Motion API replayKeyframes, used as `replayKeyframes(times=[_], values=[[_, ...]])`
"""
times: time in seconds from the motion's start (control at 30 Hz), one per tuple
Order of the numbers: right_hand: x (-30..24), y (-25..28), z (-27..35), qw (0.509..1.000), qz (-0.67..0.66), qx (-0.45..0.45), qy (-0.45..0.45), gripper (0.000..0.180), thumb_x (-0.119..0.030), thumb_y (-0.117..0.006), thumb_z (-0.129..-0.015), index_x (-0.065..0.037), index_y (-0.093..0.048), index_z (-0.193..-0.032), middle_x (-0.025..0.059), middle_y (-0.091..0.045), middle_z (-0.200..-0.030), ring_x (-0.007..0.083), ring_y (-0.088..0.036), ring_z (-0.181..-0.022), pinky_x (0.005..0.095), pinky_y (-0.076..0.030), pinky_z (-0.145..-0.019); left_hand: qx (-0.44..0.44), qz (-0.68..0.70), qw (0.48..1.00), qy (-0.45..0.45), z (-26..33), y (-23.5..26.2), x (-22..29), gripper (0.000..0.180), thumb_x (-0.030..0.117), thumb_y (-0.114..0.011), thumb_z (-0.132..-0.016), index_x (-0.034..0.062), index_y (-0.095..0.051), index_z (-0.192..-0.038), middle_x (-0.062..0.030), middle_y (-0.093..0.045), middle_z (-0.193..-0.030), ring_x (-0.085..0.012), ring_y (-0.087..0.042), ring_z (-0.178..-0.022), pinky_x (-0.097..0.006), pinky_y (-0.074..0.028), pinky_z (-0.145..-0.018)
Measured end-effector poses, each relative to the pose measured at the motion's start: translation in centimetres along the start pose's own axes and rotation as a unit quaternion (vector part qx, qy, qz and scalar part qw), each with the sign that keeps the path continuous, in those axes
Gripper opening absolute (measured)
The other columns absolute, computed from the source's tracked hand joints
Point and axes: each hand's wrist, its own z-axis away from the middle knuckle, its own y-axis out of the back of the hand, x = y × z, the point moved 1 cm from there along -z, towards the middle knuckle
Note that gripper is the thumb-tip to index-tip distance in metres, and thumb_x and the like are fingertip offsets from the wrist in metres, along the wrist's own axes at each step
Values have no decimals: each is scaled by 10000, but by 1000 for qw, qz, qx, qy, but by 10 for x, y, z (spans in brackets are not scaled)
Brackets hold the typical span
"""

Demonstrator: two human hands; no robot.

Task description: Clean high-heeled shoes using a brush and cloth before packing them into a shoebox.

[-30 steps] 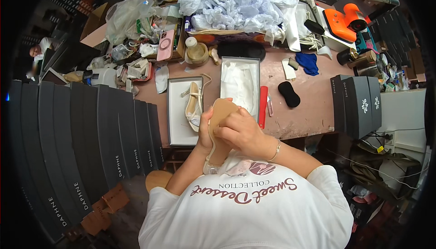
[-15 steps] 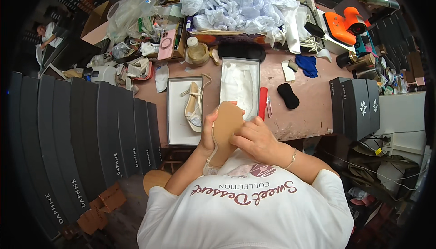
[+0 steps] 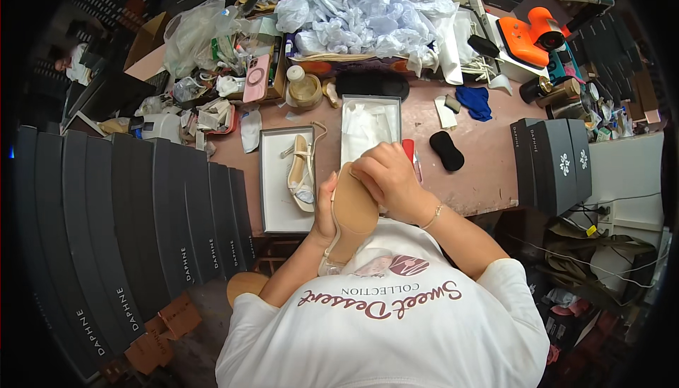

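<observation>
Over the last second the right hand has slid up to press on the tan-soled beige sandal, gripped sole-up by the left hand above the tabletop edge.

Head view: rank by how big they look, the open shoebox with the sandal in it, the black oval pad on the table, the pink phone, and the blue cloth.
1. Open shoebox, by far the largest.
2. Pink phone.
3. Black oval pad and blue cloth: these look about alike, so I will not rank them.
</observation>
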Motion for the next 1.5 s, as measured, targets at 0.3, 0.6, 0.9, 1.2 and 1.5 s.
replayKeyframes(times=[0.3,0.6,0.9,1.2,1.5], values=[[-4,-10,-12,999,-8,-7,-50,125,-92,-632,-743,-79,-551,-837,81,-501,-797,263,-490,-727,376,-365,-679,-37,6,999,-23,-4,16,-1,600,448,-227,-954,29,-426,-1333,-115,-542,-1239,-214,-525,-1135,-339,-396,-995],[-46,-4,-4,996,-9,-36,83,114,-129,-609,-700,-101,-542,-787,45,-511,-749,234,-518,-742,382,-368,-678,26,-103,989,-100,-2,-6,10,596,465,-245,-938,28,-463,-1281,-114,-574,-1156,-195,-573,-1027,-323,-461,-898],[22,30,10,977,-122,21,-171,93,-59,-649,-826,-28,-615,-907,84,-613,-801,200,-575,-691,313,-442,-681,-36,-37,995,-84,-3,-3,11,737,575,-357,-879,2,-362,-1343,-238,-552,-1171,-278,-625,-894,-355,-528,-753],[-40,17,35,977,-165,45,-127,225,-28,-694,-771,-23,-628,-987,81,-601,-836,218,-575,-722,311,-456,-650,-26,-10,996,-79,-6,-6,13,700,529,-388,-866,33,-350,-1359,-203,-511,-1226,-262,-600,-952,-368,-509,-792],[-51,8,52,990,-113,-13,-87,217,-55,-695,-767,-50,-620,-971,75,-556,-820,245,-545,-749,348,-426,-681,28,-10,996,-78,-4,2,6,673,488,-362,-864,-2,-381,-1326,-245,-537,-1164,-296,-613,-892,-401,-523,-771]])
